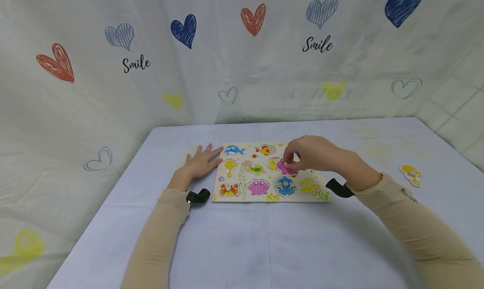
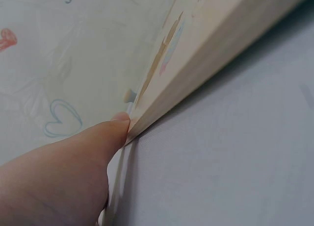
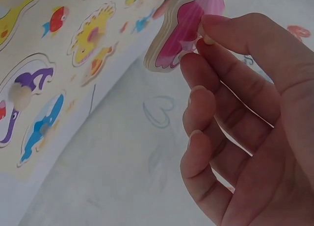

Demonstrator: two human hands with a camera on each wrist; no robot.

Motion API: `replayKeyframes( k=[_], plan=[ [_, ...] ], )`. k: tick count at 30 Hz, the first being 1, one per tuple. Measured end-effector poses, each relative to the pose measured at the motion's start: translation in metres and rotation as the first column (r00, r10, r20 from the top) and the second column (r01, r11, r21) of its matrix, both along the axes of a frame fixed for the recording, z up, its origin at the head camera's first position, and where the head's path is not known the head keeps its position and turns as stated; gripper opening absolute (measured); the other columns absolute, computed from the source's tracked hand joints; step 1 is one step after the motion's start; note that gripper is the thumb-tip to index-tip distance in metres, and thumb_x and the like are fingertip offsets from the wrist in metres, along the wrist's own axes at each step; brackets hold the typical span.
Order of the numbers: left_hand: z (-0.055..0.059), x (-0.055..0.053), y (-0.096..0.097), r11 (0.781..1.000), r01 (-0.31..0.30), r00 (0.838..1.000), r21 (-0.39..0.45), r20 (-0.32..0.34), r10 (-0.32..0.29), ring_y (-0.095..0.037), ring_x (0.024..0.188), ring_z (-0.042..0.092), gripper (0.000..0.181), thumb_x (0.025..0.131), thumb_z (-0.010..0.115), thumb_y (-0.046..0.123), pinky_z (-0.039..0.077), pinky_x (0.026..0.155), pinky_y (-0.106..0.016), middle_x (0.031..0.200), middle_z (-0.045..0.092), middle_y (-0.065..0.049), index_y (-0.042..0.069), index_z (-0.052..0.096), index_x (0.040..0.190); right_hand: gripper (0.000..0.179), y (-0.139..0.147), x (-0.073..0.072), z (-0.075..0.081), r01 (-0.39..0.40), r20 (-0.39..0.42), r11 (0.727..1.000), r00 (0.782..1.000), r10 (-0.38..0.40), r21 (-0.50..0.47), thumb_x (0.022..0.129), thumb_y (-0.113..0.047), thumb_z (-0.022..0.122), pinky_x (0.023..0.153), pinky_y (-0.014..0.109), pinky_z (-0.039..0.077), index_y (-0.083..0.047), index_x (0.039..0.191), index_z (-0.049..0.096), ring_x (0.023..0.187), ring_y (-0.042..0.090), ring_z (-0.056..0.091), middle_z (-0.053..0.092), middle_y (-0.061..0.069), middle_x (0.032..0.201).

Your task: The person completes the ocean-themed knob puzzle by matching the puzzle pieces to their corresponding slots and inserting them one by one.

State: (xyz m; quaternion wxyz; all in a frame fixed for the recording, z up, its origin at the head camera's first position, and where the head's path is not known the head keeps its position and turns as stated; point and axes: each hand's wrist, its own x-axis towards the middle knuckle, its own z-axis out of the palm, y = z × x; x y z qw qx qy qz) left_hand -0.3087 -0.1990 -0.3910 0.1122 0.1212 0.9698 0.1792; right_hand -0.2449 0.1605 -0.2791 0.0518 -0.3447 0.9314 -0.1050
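Note:
My right hand (image 1: 314,154) pinches a pink puzzle piece (image 1: 284,167) by its small knob, between thumb and fingertips. In the right wrist view the pink piece shows its pale layered edge, tilted above the wooden peg puzzle board (image 3: 98,96). Fingers spread, my left hand (image 1: 199,163) rests on the table at the board's left side. Its thumb touches the board's edge (image 2: 196,74) in the left wrist view. Sea-animal pictures cover the board, among them a pink shell (image 1: 258,187), a blue octopus (image 1: 285,187) and a crab (image 1: 229,190). My right hand hides part of the upper right.
A loose yellow and white puzzle piece (image 1: 411,174) lies on the table right of the board, beyond my right forearm. The table has a white cloth (image 1: 234,238). Behind it hangs a white curtain (image 1: 211,62) printed with hearts.

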Motion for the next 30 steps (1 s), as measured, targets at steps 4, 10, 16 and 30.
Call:
replayKeyframes(
  k=[4, 10, 16, 30],
  plan=[
    [0.0, 0.0, 0.0, 1.0, 0.0, 1.0, 0.004, -0.001, 0.0, -0.044, 0.154, -0.01, 0.062, 0.108, 0.039, 0.055, -0.008, 0.113, -0.074, 0.172, 0.003, -0.012, 0.034, 0.024, 0.164, 0.008, -0.012, 0.001, -0.002, -0.032, 0.007, 0.999, 0.999, 0.032, 0.011, 0.087, -0.019, 0.084, 0.063, 0.03, 0.048, -0.022, 0.087, 0.077, 0.076, 0.012, 0.056, 0.063, -0.011, 0.082],
    [0.0, 0.0, 0.0, 1.0, 0.002, 1.0, 0.003, -0.002, -0.002, -0.044, 0.154, -0.01, 0.063, 0.108, 0.038, 0.056, -0.008, 0.113, -0.074, 0.172, 0.004, -0.012, 0.034, 0.024, 0.164, 0.007, -0.031, 0.001, -0.011, -0.082, 0.023, 0.996, 0.996, 0.081, 0.038, 0.088, -0.02, 0.083, 0.067, 0.028, 0.049, -0.022, 0.089, 0.077, 0.078, 0.01, 0.056, 0.063, -0.013, 0.082],
    [0.001, 0.001, 0.0, 1.0, -0.002, 1.0, 0.003, 0.002, 0.002, -0.044, 0.154, -0.011, 0.063, 0.108, 0.038, 0.056, -0.008, 0.113, -0.074, 0.172, 0.003, -0.012, 0.034, 0.023, 0.165, 0.008, -0.046, 0.0, -0.023, -0.132, 0.015, 0.991, 0.991, 0.131, 0.036, 0.088, -0.02, 0.082, 0.07, 0.027, 0.05, -0.022, 0.086, 0.075, 0.078, 0.008, 0.055, 0.061, -0.014, 0.08],
    [-0.001, 0.0, -0.002, 1.0, 0.003, 1.0, -0.002, 0.0, -0.003, -0.044, 0.154, -0.011, 0.063, 0.108, 0.039, 0.055, -0.008, 0.113, -0.074, 0.171, 0.003, -0.013, 0.033, 0.023, 0.165, 0.005, -0.073, -0.002, -0.04, -0.055, 0.154, 0.992, 0.987, 0.037, 0.112, 0.09, -0.024, 0.081, 0.073, 0.029, 0.051, -0.022, 0.092, 0.077, 0.08, 0.011, 0.057, 0.064, -0.012, 0.081]
  ],
)
